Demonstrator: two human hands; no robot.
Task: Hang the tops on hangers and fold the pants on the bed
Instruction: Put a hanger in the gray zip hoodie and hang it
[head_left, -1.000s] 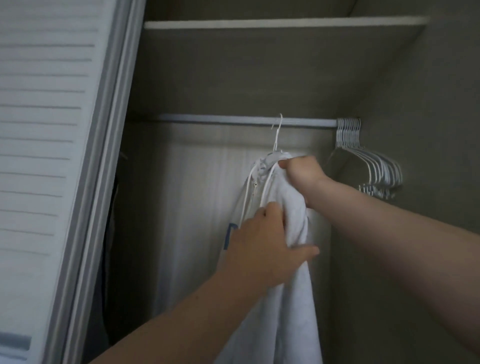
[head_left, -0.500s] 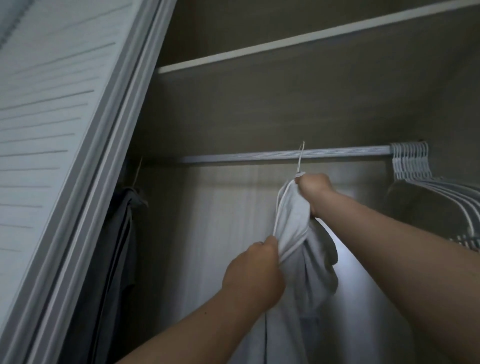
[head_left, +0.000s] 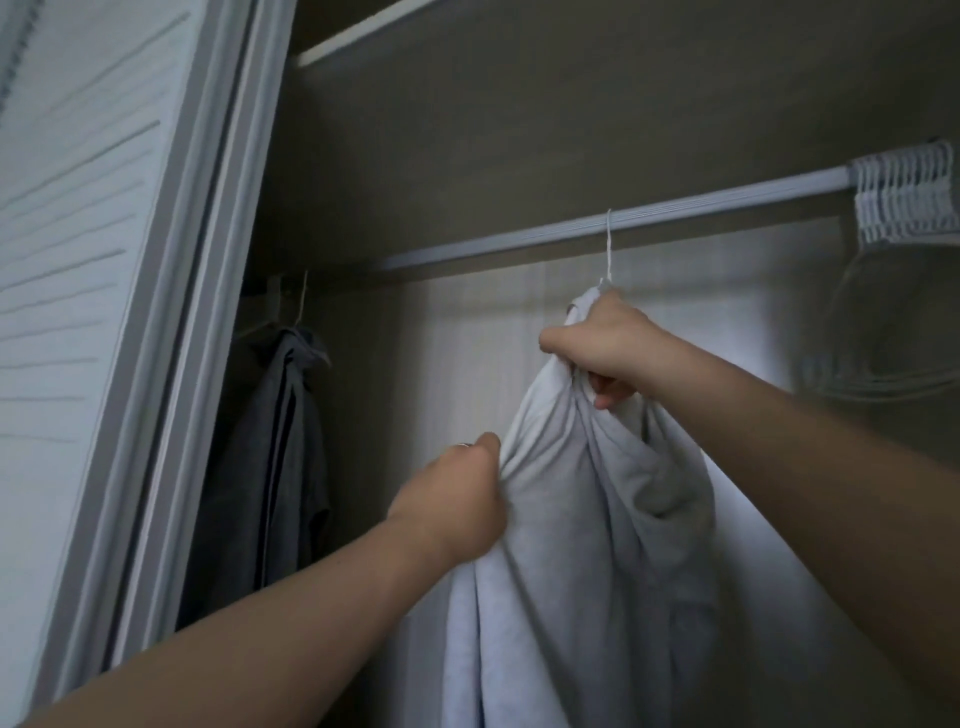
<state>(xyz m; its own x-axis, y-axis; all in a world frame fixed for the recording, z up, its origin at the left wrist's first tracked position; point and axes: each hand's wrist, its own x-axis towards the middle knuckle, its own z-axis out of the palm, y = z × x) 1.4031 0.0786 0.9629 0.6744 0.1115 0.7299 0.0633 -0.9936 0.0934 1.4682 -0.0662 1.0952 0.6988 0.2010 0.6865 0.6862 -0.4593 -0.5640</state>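
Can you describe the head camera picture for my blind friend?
The left hand and right hand grip a white top on a hanger hooked over the closet rod. A dark top hangs further left; empty hangers bunch far right.

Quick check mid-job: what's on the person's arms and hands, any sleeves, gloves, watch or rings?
Nothing much worn. The left forearm and right forearm are bare as far as the frame shows, no sleeves or wristbands. Neither left hand nor right hand is gloved. A small pale glint on the left hand may be a ring; I cannot tell.
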